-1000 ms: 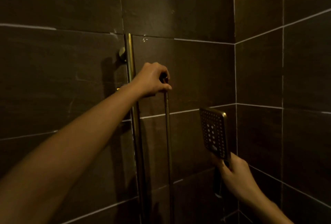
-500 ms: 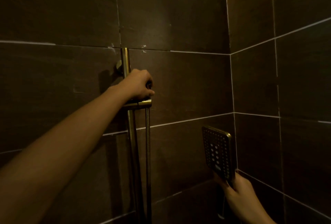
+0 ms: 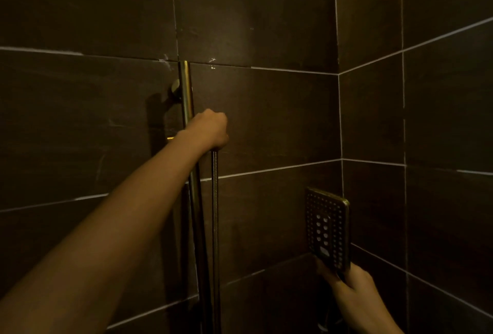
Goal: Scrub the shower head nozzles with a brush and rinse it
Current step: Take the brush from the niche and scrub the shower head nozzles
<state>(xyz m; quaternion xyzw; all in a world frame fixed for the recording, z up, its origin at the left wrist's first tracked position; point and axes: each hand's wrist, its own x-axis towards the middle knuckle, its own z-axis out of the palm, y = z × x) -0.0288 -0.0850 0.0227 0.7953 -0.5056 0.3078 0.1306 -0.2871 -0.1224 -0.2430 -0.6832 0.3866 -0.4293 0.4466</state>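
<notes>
A square metal shower head with rows of nozzles faces left at the lower right, held upright by its handle in my right hand. My left hand is stretched out and closed over the holder on the brass slide rail, at the top end of the ribbed hose, which hangs straight down. The holder itself is hidden under my fingers. No brush is in view.
Dark brown wall tiles with pale grout lines surround the shower. The corner of the two walls runs down just behind the shower head. A rail bracket joins the rail to the wall.
My left hand stays closed on the rail holder, which is now covered by my fingers. The view has shifted slightly. The shower head stays held low at the right.
</notes>
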